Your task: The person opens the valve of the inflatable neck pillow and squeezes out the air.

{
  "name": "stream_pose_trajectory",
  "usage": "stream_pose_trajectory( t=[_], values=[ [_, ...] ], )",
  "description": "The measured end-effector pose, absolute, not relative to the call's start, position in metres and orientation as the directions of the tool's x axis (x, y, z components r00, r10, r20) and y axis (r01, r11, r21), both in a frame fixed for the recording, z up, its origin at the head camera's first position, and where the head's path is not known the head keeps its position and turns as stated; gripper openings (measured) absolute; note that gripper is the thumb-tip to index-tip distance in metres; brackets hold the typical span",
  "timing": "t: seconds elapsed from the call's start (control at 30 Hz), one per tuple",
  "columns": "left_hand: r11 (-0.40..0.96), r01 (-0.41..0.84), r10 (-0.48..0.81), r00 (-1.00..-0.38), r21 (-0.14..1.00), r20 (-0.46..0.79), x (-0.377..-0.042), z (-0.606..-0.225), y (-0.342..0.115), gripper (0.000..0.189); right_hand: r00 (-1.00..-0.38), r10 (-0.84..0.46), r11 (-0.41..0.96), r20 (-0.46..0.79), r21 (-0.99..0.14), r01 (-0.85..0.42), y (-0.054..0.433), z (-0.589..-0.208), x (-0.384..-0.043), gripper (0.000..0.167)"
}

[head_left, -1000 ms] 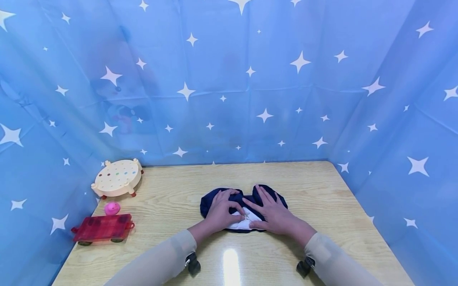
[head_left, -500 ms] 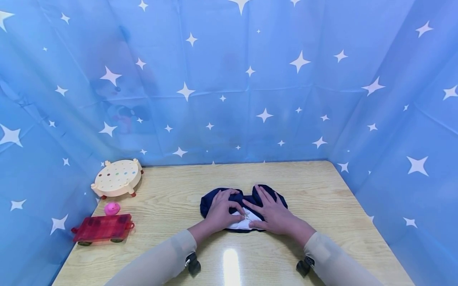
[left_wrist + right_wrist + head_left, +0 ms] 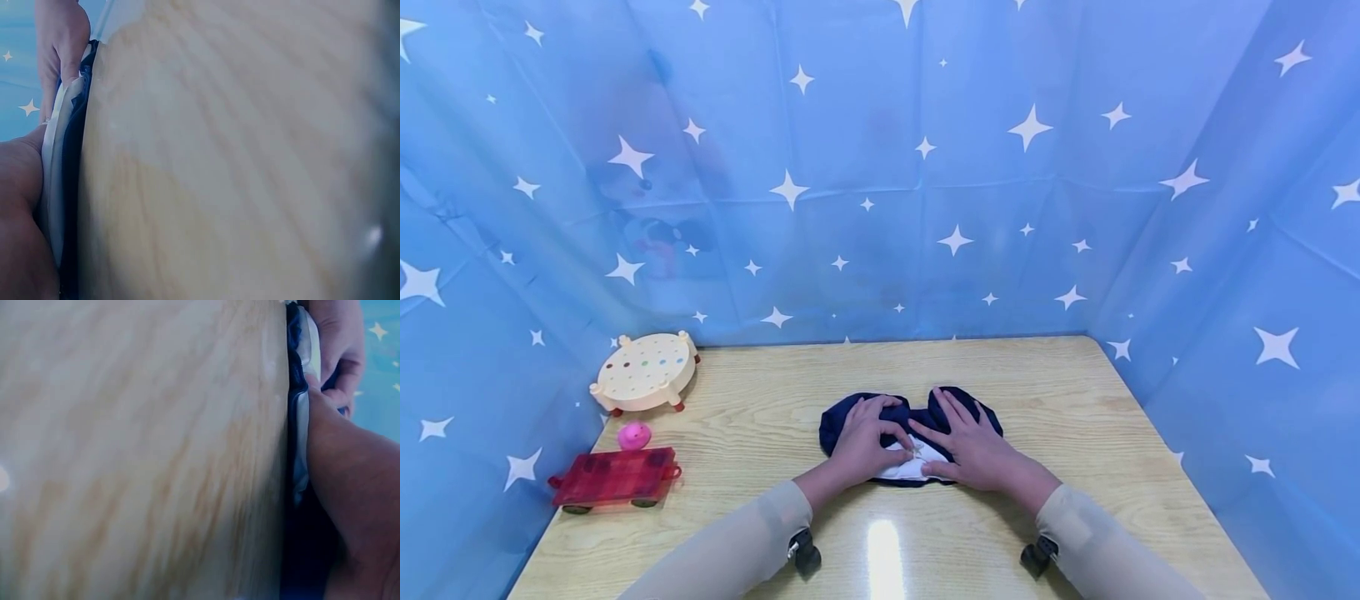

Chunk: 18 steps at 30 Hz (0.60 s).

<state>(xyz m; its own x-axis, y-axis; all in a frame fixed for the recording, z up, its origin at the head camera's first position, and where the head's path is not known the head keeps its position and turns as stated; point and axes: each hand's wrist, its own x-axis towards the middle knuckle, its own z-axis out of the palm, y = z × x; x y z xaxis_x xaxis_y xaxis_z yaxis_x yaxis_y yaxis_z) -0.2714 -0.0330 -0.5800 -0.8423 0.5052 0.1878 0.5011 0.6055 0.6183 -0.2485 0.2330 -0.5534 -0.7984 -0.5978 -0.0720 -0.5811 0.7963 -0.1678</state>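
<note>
A soft, padded navy cloth piece (image 3: 835,427) with a white panel (image 3: 910,472) lies at the middle of the table. My left hand (image 3: 863,446) rests on its left part, thumb and index finger pinching at a small, thin light-coloured bit on the white panel; its kind is too small to tell. Spread over the right part, my right hand (image 3: 973,450) presses the cloth with fairly straight fingers. Seen edge-on, the white panel (image 3: 55,181) lies above a navy rim (image 3: 72,181) in the left wrist view. The hands hide much of the cloth.
On the table's (image 3: 760,533) left side sit a cream round toy stand with short legs (image 3: 647,373), a pink ball-like toy (image 3: 635,436) and a red see-through toy wagon (image 3: 617,477). A blue star-patterned curtain (image 3: 880,208) surrounds the back and sides.
</note>
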Motion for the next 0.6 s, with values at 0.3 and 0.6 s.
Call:
stream_pose_trajectory(
  t=[0.3,0.6],
  values=[
    [0.611,0.495,0.500,-0.846,0.618,0.183,-0.2717,-0.5796,-0.0327,0.010,-0.795,-0.601,0.796,-0.084,-0.155,-0.585,0.2336,-0.5540,-0.2507,0.078],
    [0.611,0.504,0.503,-0.843,0.611,0.193,-0.2727,-0.5817,-0.0326,0.011,-0.788,-0.611,0.789,-0.079,-0.141,-0.598,0.2339,-0.5539,-0.2500,0.079]
  ],
)
